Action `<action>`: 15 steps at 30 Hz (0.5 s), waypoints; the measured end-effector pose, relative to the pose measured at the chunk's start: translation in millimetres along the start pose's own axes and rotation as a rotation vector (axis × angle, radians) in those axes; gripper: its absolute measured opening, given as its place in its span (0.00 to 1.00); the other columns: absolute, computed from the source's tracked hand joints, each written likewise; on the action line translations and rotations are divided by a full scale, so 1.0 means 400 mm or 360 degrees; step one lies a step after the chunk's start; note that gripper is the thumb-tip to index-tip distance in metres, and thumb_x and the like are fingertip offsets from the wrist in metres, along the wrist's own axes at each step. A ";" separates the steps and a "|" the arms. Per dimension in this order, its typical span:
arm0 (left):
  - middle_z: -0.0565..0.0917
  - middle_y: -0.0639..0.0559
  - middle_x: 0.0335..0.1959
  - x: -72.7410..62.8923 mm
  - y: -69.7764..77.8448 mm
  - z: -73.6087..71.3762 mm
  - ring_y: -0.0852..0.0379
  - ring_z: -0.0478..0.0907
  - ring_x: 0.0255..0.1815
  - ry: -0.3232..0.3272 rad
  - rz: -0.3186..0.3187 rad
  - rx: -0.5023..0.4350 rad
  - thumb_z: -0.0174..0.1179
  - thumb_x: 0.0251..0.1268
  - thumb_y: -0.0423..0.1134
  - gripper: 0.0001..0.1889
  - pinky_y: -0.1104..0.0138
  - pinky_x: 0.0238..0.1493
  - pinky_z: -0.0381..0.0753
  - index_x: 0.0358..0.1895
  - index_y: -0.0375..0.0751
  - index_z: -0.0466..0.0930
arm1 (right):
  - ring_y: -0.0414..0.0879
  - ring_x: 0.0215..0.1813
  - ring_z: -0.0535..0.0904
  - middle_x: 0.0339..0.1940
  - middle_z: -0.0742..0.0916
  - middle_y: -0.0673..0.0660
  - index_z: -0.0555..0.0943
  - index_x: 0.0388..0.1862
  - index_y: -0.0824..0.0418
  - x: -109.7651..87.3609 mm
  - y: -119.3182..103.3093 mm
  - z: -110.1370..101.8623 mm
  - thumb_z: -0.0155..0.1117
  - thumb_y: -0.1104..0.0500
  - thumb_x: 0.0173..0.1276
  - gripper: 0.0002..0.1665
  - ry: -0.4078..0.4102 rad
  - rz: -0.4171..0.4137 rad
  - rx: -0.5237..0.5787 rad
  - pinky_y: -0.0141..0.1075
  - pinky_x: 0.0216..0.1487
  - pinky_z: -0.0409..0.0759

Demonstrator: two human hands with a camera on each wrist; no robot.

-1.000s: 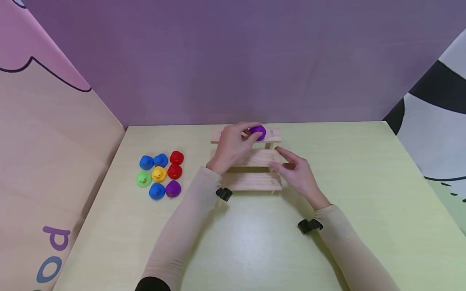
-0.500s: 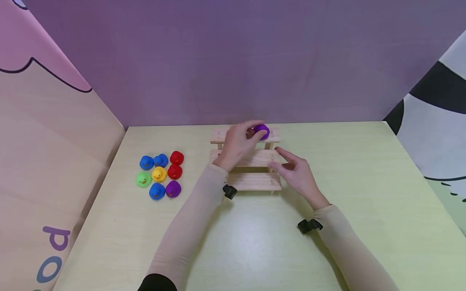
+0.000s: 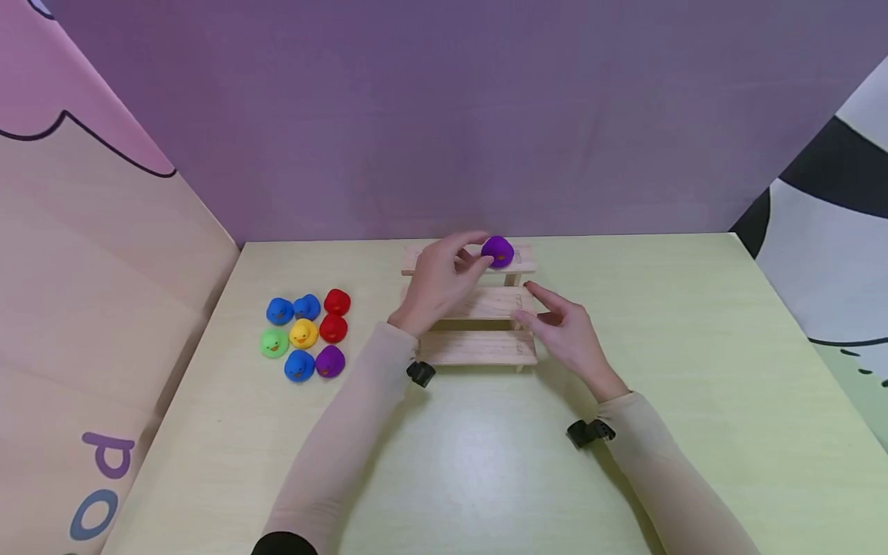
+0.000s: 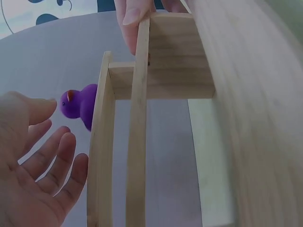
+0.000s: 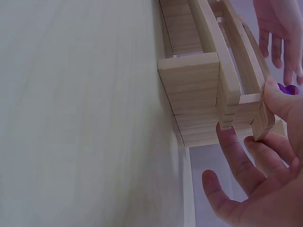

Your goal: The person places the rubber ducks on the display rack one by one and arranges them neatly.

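Observation:
A purple rubber duck point(image 3: 498, 252) stands on the top step of a small three-step wooden stand point(image 3: 479, 348), near its right end. My left hand point(image 3: 442, 279) is just left of the duck, its fingers relaxed and spread; the left wrist view shows a gap between the fingertips and the duck point(image 4: 85, 106). At the stand's right end my right hand point(image 3: 567, 333) grips the middle step, thumb on top and fingers underneath, as the right wrist view shows with the step's edge point(image 5: 263, 120).
Left of the stand several rubber ducks sit grouped: blue point(image 3: 299, 365), red point(image 3: 334, 328), yellow point(image 3: 303, 333), green point(image 3: 274, 342) and purple point(image 3: 330, 361). A purple wall point(image 3: 486, 116) rises behind the table point(image 3: 486, 462), with printed panels at both sides.
My left hand first shifted right with the purple duck, then let go of it on the top step and drew back left. The right hand has stayed on the stand.

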State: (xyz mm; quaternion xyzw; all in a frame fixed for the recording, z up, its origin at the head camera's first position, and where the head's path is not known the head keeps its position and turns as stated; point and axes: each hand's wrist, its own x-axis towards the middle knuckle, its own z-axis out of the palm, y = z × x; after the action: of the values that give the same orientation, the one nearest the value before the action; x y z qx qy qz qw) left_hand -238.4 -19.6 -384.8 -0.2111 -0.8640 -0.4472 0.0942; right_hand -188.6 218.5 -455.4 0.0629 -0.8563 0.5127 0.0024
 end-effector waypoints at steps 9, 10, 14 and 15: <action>0.90 0.52 0.57 -0.072 -0.024 -0.048 0.56 0.86 0.47 -0.0005 -0.0001 -0.0053 0.66 0.76 0.41 0.17 0.58 0.54 0.87 0.63 0.47 0.87 | 0.62 0.58 0.89 0.81 0.75 0.61 0.71 0.82 0.55 -0.008 -0.002 -0.002 0.72 0.46 0.76 0.41 -0.0004 0.0002 0.0000 0.20 0.47 0.81; 0.91 0.51 0.57 -0.080 -0.025 -0.052 0.56 0.86 0.47 -0.0006 -0.0004 -0.0080 0.66 0.76 0.41 0.16 0.57 0.54 0.88 0.62 0.46 0.88 | 0.61 0.58 0.89 0.81 0.75 0.61 0.71 0.82 0.55 -0.010 -0.002 -0.004 0.72 0.46 0.76 0.41 -0.0003 0.0001 -0.0004 0.20 0.47 0.81; 0.91 0.52 0.54 -0.114 -0.031 -0.070 0.57 0.85 0.45 -0.0012 -0.0032 -0.0144 0.67 0.75 0.40 0.16 0.59 0.51 0.88 0.61 0.45 0.89 | 0.51 0.54 0.91 0.81 0.75 0.60 0.71 0.82 0.55 -0.014 -0.003 -0.008 0.72 0.46 0.75 0.41 0.0000 -0.0002 -0.0013 0.21 0.47 0.82; 0.91 0.51 0.53 -0.121 -0.033 -0.075 0.57 0.85 0.45 -0.0011 -0.0030 -0.0148 0.67 0.74 0.40 0.15 0.59 0.49 0.88 0.61 0.45 0.89 | 0.47 0.53 0.91 0.81 0.75 0.60 0.71 0.82 0.55 -0.013 -0.002 -0.008 0.72 0.46 0.75 0.41 0.0001 -0.0003 -0.0017 0.21 0.47 0.81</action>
State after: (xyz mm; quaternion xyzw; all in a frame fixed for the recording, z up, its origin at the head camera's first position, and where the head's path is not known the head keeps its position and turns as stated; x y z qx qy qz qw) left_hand -201.9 -64.3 -393.9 -0.2086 -0.8446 -0.4871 0.0770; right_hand -183.4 221.6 -453.5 0.0634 -0.8590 0.5080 0.0035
